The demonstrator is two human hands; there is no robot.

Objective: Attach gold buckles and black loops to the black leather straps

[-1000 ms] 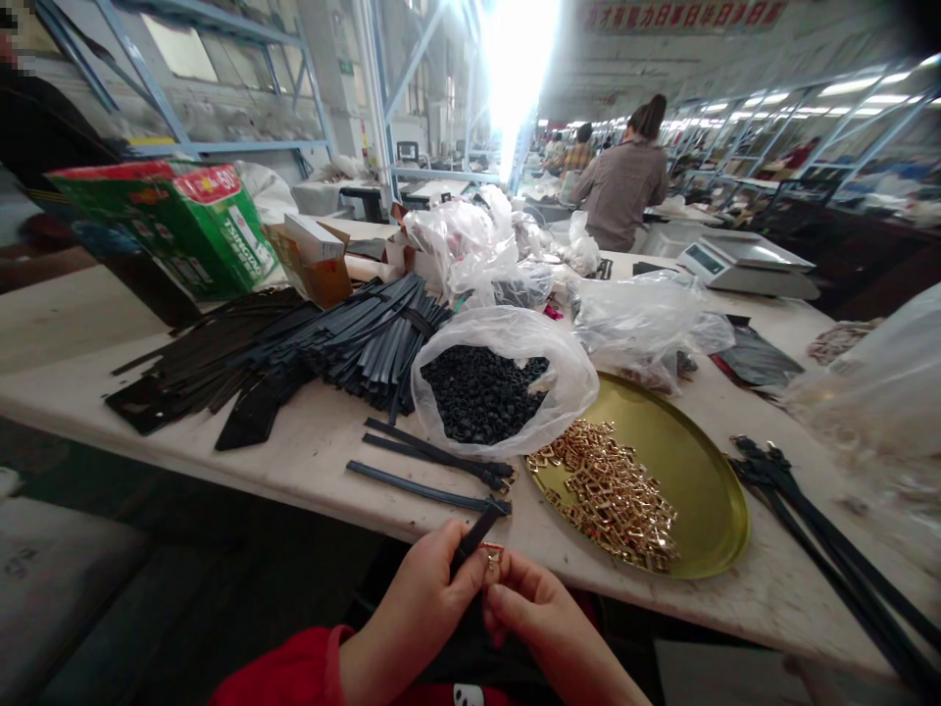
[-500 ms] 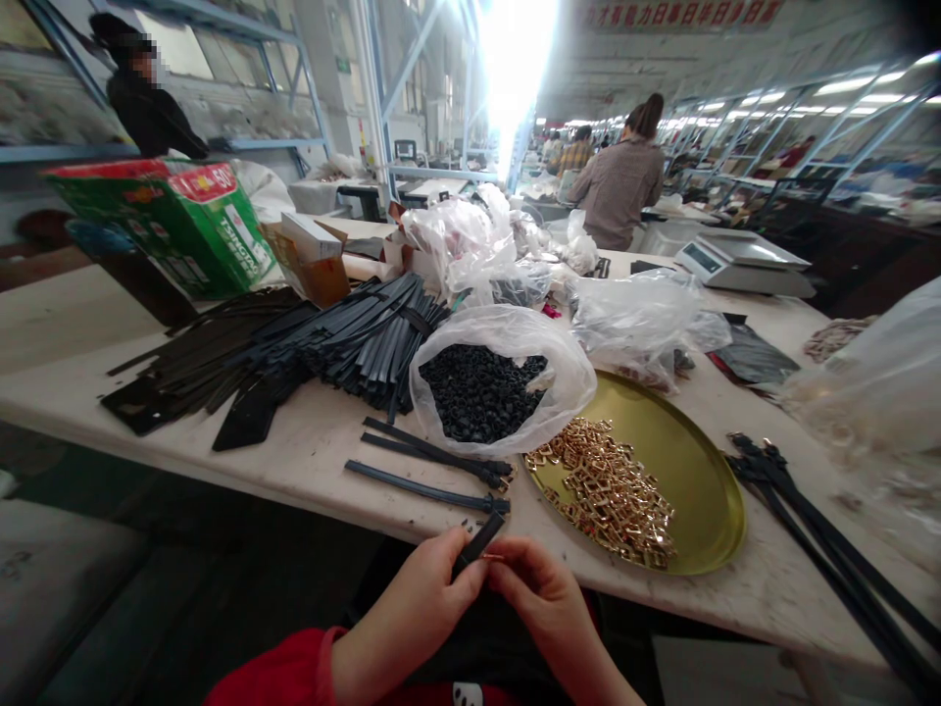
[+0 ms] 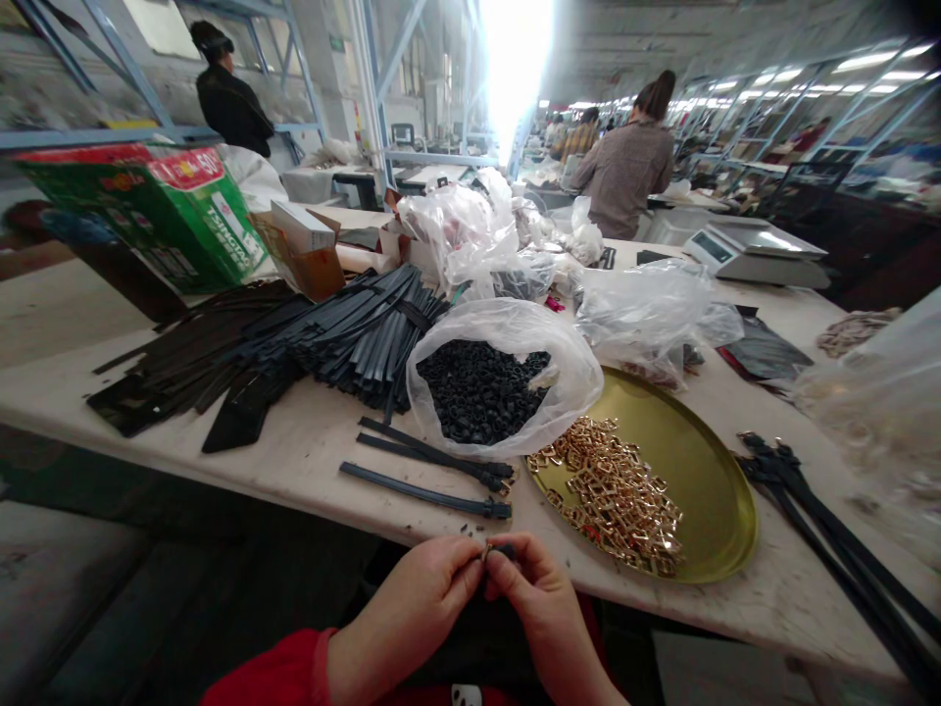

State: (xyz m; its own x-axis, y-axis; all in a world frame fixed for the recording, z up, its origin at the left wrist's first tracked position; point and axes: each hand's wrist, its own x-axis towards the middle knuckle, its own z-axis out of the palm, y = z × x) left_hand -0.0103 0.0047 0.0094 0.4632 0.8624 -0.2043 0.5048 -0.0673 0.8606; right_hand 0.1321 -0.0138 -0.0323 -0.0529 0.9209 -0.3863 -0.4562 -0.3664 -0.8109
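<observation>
My left hand (image 3: 430,593) and my right hand (image 3: 533,593) meet just below the table's front edge, fingertips pinched together. Between them they grip the end of a dark strap with a small gold buckle (image 3: 494,551); most of the strap is hidden under my hands. Just beyond, three finished dark straps (image 3: 433,461) lie on the table. A clear bag of small black loops (image 3: 485,387) stands behind them. A round gold tray (image 3: 698,471) to the right holds a heap of gold buckles (image 3: 614,495).
A big pile of dark straps (image 3: 294,343) covers the table's left. A green box (image 3: 158,211), cardboard boxes, plastic bags (image 3: 647,309) and a scale (image 3: 757,255) stand farther back. More straps (image 3: 823,534) lie at the right. People work at other tables (image 3: 624,176).
The strap end, which stuck up from my left hand, has been pulled down between both hands. A person at the back left has walked to the right.
</observation>
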